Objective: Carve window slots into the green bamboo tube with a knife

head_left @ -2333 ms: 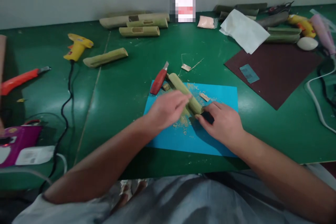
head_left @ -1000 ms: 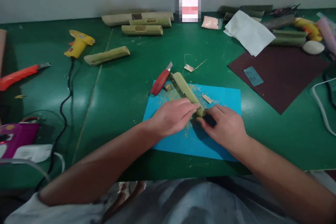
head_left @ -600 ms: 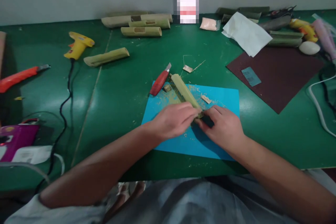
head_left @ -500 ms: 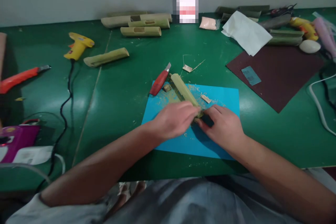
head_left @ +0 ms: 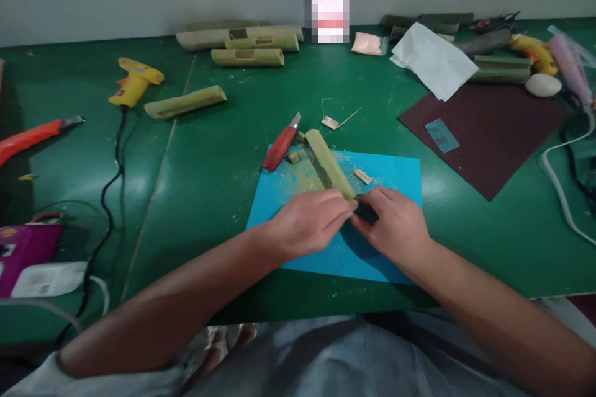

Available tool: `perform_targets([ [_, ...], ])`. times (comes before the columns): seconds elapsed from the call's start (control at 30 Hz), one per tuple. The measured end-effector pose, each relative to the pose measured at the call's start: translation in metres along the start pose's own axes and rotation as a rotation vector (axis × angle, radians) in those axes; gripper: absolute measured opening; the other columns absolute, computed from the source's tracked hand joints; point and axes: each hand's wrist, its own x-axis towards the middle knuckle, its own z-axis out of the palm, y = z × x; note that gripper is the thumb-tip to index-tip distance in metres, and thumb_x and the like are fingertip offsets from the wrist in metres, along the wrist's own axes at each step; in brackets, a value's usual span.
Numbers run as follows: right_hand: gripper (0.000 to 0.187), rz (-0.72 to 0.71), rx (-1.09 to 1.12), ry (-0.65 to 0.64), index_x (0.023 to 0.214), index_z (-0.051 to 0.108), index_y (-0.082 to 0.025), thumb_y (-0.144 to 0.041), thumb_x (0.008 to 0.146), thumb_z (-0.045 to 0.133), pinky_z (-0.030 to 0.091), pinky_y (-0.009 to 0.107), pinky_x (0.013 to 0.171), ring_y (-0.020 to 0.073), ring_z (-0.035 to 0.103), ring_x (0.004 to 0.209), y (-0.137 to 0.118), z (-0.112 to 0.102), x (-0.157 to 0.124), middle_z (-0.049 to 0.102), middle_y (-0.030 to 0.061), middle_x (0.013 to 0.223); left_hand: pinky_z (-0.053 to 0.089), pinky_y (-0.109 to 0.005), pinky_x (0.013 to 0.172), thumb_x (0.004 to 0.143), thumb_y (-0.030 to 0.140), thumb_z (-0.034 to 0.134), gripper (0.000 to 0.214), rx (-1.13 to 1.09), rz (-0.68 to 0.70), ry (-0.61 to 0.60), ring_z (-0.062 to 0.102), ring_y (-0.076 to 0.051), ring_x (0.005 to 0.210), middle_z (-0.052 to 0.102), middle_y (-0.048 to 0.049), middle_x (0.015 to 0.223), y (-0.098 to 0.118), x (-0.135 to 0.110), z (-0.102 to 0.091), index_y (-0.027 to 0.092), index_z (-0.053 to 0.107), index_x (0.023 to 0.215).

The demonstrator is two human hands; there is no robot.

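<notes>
A split length of green bamboo [head_left: 329, 164] lies slanted over a blue sheet [head_left: 386, 254], its near end between my hands. My left hand [head_left: 311, 220] is closed, with thumb and fingers pinching at that near end and covering part of it. From the other side, my right hand [head_left: 398, 217] has its bent fingertips closed at the same end. Exactly what sits between the fingertips is hidden. Left of the bamboo rests a red-handled knife [head_left: 282, 146], blade pointing away. Small bamboo chips, one a pale offcut [head_left: 362, 176], and shavings are scattered around on the sheet.
Further bamboo pieces [head_left: 248, 57] lie at the back. A yellow glue gun [head_left: 134, 82] with a black cord and an orange cutter [head_left: 35, 139] are on the left. To the right are a dark red sheet [head_left: 488, 155], white paper [head_left: 433, 62] and a white cable [head_left: 554, 180].
My left hand has shifted slightly nearer to me, and its fingertips now cover the bamboo's near end more. The right hand stays almost in place. The whole view moved slightly.
</notes>
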Motion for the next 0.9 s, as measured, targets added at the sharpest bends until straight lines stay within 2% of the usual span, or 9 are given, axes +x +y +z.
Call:
perform_targets([
  [0.03,0.023,0.005,-0.002,-0.002,0.08,0.065,-0.018,-0.04,0.087,0.061,0.037,0.03,0.06,0.0177,0.059,0.069,0.0,0.0,0.0,0.065,0.0039,0.074,0.051,-0.026,0.071,0.101,0.025,0.044,0.026,-0.005,0.005,-0.01,0.067,-0.017,0.082,0.069,-0.006,0.089,-0.001,0.0,0.0,0.015,0.068,0.102],
  [0.17,0.026,0.022,-0.013,-0.012,0.08,0.065,-0.018,-0.043,0.087,0.061,0.037,0.031,0.061,0.0181,0.06,0.07,-0.001,-0.002,0.001,0.066,0.0044,0.075,0.051,-0.027,0.073,0.1,0.024,0.046,0.025,0.038,-0.035,0.1,0.067,-0.017,0.085,0.069,-0.0069,0.092,-0.004,0.001,-0.001,0.014,0.067,0.11],
  [0.3,0.022,0.025,-0.02,-0.007,0.08,0.064,-0.018,-0.039,0.087,0.06,0.036,0.031,0.061,0.018,0.06,0.07,-0.003,-0.002,0.0,0.065,0.0041,0.075,0.051,-0.024,0.071,0.101,0.024,0.044,0.027,0.0,0.053,-0.012,0.067,-0.015,0.082,0.07,-0.0051,0.09,-0.009,0.002,-0.002,0.017,0.068,0.111],
  [0.43,0.025,0.035,-0.03,0.013,0.079,0.064,-0.019,-0.043,0.086,0.061,0.036,0.031,0.062,0.0182,0.06,0.071,-0.003,-0.002,0.0,0.065,0.0038,0.075,0.052,-0.027,0.077,0.1,0.023,0.047,0.026,0.088,-0.089,0.214,0.066,-0.016,0.086,0.07,-0.0071,0.092,-0.014,0.004,-0.002,0.014,0.067,0.113],
  [0.47,0.025,0.033,-0.032,0.014,0.079,0.064,-0.019,-0.043,0.086,0.061,0.036,0.031,0.062,0.0181,0.06,0.071,-0.003,-0.002,0.0,0.065,0.0038,0.076,0.052,-0.027,0.077,0.1,0.023,0.047,0.026,0.095,-0.087,0.224,0.066,-0.016,0.086,0.07,-0.007,0.091,-0.013,0.004,-0.001,0.014,0.067,0.112],
  [0.6,0.022,0.026,-0.043,0.004,0.078,0.063,-0.02,-0.041,0.085,0.06,0.035,0.031,0.061,0.0174,0.059,0.07,-0.003,-0.004,-0.001,0.065,0.0033,0.075,0.052,-0.024,0.074,0.101,0.024,0.044,0.028,0.018,0.05,0.013,0.067,-0.015,0.085,0.071,-0.0047,0.092,-0.01,0.002,0.002,0.018,0.067,0.114],
  [0.63,0.022,0.03,-0.043,0.003,0.078,0.062,-0.02,-0.041,0.084,0.061,0.035,0.031,0.062,0.0174,0.059,0.07,-0.003,-0.004,0.0,0.065,0.0031,0.075,0.053,-0.024,0.074,0.101,0.025,0.044,0.028,0.017,0.039,0.021,0.067,-0.015,0.085,0.071,-0.0047,0.093,-0.011,0.001,0.001,0.018,0.067,0.114],
  [0.77,0.026,0.045,-0.047,0.004,0.079,0.062,-0.019,-0.044,0.085,0.06,0.036,0.031,0.063,0.0175,0.059,0.07,-0.004,-0.004,0.0,0.066,0.0034,0.076,0.053,-0.027,0.08,0.099,0.024,0.048,0.025,0.056,-0.088,0.224,0.068,-0.017,0.09,0.071,-0.0069,0.095,-0.02,0.003,-0.005,0.016,0.068,0.113],
  [0.9,0.025,0.041,-0.064,-0.004,0.078,0.062,-0.02,-0.044,0.085,0.058,0.034,0.031,0.062,0.017,0.058,0.069,-0.004,-0.005,0.001,0.065,0.0032,0.075,0.054,-0.026,0.077,0.099,0.024,0.048,0.027,-0.009,0.037,0.047,0.068,-0.016,0.089,0.071,-0.0067,0.099,-0.022,0.003,-0.007,0.018,0.067,0.117],
])
